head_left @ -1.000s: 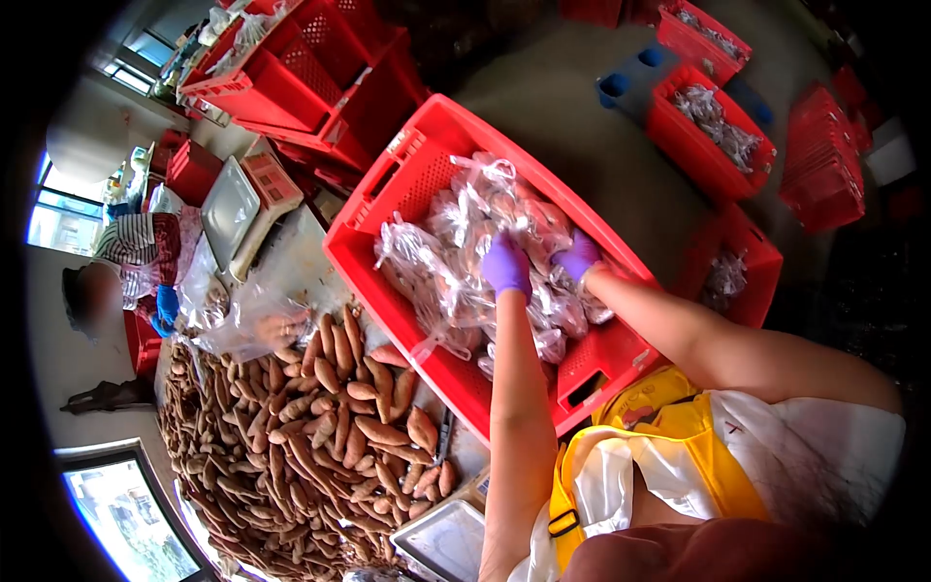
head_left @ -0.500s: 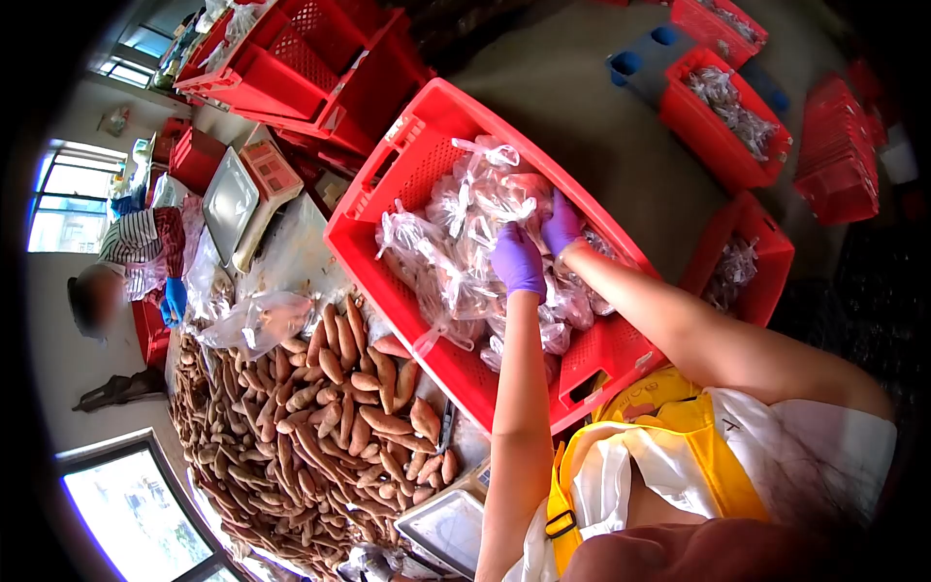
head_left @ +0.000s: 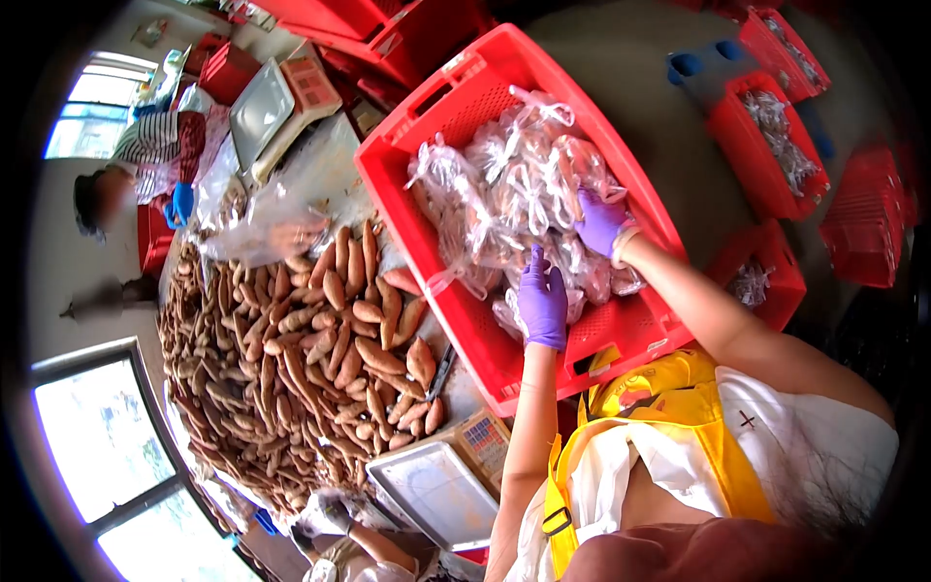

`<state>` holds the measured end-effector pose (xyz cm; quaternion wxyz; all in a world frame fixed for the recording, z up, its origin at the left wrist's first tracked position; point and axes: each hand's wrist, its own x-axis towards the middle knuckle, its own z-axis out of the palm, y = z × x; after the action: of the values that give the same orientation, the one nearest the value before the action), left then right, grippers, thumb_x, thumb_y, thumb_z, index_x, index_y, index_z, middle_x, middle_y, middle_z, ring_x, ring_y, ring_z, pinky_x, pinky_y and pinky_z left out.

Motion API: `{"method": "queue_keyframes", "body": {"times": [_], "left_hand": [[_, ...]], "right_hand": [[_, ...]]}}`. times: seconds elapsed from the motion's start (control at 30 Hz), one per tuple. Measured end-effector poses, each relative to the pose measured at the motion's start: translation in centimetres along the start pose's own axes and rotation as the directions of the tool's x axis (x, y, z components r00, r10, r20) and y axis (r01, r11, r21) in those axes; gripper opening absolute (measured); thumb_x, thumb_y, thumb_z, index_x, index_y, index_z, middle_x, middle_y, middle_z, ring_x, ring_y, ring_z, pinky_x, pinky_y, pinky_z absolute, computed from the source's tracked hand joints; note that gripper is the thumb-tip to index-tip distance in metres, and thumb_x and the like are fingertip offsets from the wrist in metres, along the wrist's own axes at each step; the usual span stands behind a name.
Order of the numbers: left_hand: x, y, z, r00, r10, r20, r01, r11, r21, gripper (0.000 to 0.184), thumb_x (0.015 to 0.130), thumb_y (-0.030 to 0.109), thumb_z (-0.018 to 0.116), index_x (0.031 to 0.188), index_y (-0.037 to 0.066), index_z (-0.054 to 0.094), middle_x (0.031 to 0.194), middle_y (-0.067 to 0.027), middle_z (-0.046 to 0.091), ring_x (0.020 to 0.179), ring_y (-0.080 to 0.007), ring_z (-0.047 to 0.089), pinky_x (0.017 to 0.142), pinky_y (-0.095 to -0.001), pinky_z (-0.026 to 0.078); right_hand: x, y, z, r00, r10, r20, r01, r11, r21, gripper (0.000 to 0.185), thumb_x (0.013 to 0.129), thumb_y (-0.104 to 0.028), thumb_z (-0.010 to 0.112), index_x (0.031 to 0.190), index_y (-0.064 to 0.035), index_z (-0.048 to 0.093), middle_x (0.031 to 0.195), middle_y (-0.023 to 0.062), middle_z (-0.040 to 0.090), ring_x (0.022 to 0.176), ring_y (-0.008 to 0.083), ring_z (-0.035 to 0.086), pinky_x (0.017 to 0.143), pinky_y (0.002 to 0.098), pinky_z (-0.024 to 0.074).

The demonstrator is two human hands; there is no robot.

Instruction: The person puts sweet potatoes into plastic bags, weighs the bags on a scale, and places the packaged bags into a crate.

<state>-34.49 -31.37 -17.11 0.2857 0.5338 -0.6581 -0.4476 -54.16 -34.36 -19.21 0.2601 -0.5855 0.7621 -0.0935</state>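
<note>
A large red crate point(head_left: 388, 145) tilts across the middle of my view, partly filled with knotted clear plastic bags point(head_left: 529, 184) that hold reddish-brown sweet potatoes. My left hand point(head_left: 543, 306), in a purple glove, is over the bags at the crate's near side. Its index finger stretches out and nothing is in its grasp. Against the bags by the right wall lies my right hand point(head_left: 603, 225), also purple-gloved, with thumb and fingers apart; some fingertips are hidden by plastic. Loose sweet potatoes point(head_left: 301, 359) are heaped on the table left of the crate.
Scales point(head_left: 436, 490) point(head_left: 262, 116) stand near and beyond the heap. A co-worker in blue gloves point(head_left: 179, 204) is at the far left; another person's arm point(head_left: 383, 548) shows at the bottom. More red crates point(head_left: 766, 145) with bags sit on the floor at right.
My hands have come off the bag they gripped together and moved apart, the left drawing back toward me. My view has shifted, so the crate appears higher and further right. Another person's arm has appeared below.
</note>
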Motion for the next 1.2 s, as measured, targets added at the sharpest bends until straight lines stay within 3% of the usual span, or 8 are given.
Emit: {"method": "queue_keyframes", "body": {"times": [0.17, 0.33, 0.5, 0.73, 0.8, 0.87, 1.0, 1.2], "left_hand": [[-3.9, 0.8, -3.3, 0.984, -0.091, -0.156, 0.100, 0.994, 0.051, 0.045, 0.087, 0.006, 0.060, 0.131, 0.012, 0.056, 0.087, -0.0098, 0.065, 0.074, -0.0187, 0.061, 0.071, -0.0304, 0.049], [-8.2, -0.6, -4.7, 0.942, -0.225, -0.248, 0.212, 0.974, -0.079, 0.040, 0.091, 0.003, 0.057, 0.131, 0.003, 0.055, 0.101, -0.0040, 0.065, 0.084, -0.0082, 0.057, 0.077, -0.0234, 0.048], [-13.6, 1.3, -3.8, 0.875, -0.300, -0.380, 0.183, 0.932, -0.314, 0.038, 0.094, 0.000, 0.055, 0.132, -0.001, 0.053, 0.114, -0.0052, 0.063, 0.096, -0.0093, 0.057, 0.088, -0.0243, 0.046], [-22.0, 4.5, -2.3, 0.745, -0.454, -0.488, 0.261, 0.872, -0.413, 0.040, 0.093, -0.001, 0.056, 0.132, 0.002, 0.054, 0.104, -0.0042, 0.065, 0.088, -0.0083, 0.058, 0.080, -0.0232, 0.048], [-23.9, 6.1, -3.0, 0.679, -0.514, -0.524, 0.211, 0.821, -0.531, 0.040, 0.093, -0.002, 0.054, 0.133, 0.003, 0.054, 0.102, -0.0042, 0.064, 0.087, -0.0097, 0.056, 0.076, -0.0230, 0.048], [-26.5, 7.1, -4.5, 0.622, -0.554, -0.554, 0.298, 0.821, -0.487, 0.038, 0.093, 0.000, 0.053, 0.132, 0.003, 0.054, 0.104, -0.0070, 0.064, 0.086, -0.0115, 0.057, 0.076, -0.0242, 0.048], [-31.9, 5.2, -6.8, 0.524, -0.600, -0.604, 0.196, 0.775, -0.600, 0.038, 0.094, 0.002, 0.052, 0.133, 0.006, 0.055, 0.103, -0.0058, 0.064, 0.083, -0.0104, 0.056, 0.077, -0.0242, 0.047], [-38.8, 4.5, -13.0, 0.438, -0.555, -0.707, 0.218, 0.829, -0.515, 0.038, 0.094, 0.000, 0.052, 0.132, 0.006, 0.055, 0.100, -0.0037, 0.063, 0.086, -0.0104, 0.057, 0.080, -0.0233, 0.047]], "right_hand": [[-6.3, -5.4, -3.7, 0.985, -0.108, 0.133, 0.154, 0.900, -0.407, 0.061, 0.086, -0.016, 0.050, 0.140, 0.0061, 0.031, 0.139, 0.0268, 0.042, 0.085, 0.0306, 0.068, 0.071, 0.0391, 0.0545], [-7.2, -8.7, -2.2, 0.835, -0.512, 0.202, 0.508, 0.858, 0.080, 0.053, 0.083, -0.019, 0.054, 0.131, 0.0023, 0.042, 0.124, 0.0235, 0.054, 0.099, 0.0375, 0.062, 0.085, 0.0439, 0.0499], [-5.9, -10.3, 1.0, 0.732, -0.661, 0.165, 0.672, 0.740, -0.014, 0.046, 0.085, -0.021, 0.054, 0.125, 0.0003, 0.048, 0.115, 0.0192, 0.059, 0.102, 0.0346, 0.060, 0.088, 0.0429, 0.0475], [-6.9, -11.3, 3.1, 0.615, -0.745, 0.259, 0.754, 0.652, 0.081, 0.048, 0.087, -0.026, 0.052, 0.128, -0.0005, 0.047, 0.113, 0.0212, 0.059, 0.107, 0.0370, 0.057, 0.092, 0.0438, 0.0453], [-6.6, -12.0, 1.8, 0.673, -0.690, 0.265, 0.698, 0.711, 0.080, 0.056, 0.084, -0.027, 0.055, 0.132, 0.0004, 0.043, 0.115, 0.0230, 0.058, 0.108, 0.0385, 0.055, 0.095, 0.0452, 0.0431], [-3.8, -10.9, 4.1, 0.653, -0.753, -0.082, 0.748, 0.658, -0.086, 0.060, 0.083, -0.027, 0.058, 0.134, 0.0001, 0.042, 0.112, 0.0234, 0.060, 0.105, 0.0391, 0.057, 0.093, 0.0479, 0.0437], [-3.2, -14.9, 2.3, 0.847, -0.532, 0.018, 0.528, 0.844, 0.098, 0.066, 0.082, -0.025, 0.063, 0.139, -0.0041, 0.038, 0.104, 0.0222, 0.063, 0.092, 0.0389, 0.061, 0.080, 0.0469, 0.0488], [-12.6, -27.0, 7.5, 0.599, -0.798, -0.069, 0.764, 0.545, 0.345, 0.074, 0.080, -0.016, 0.066, 0.146, -0.0146, 0.033, 0.104, 0.0206, 0.061, 0.097, 0.0369, 0.059, 0.083, 0.0436, 0.0474]]}}
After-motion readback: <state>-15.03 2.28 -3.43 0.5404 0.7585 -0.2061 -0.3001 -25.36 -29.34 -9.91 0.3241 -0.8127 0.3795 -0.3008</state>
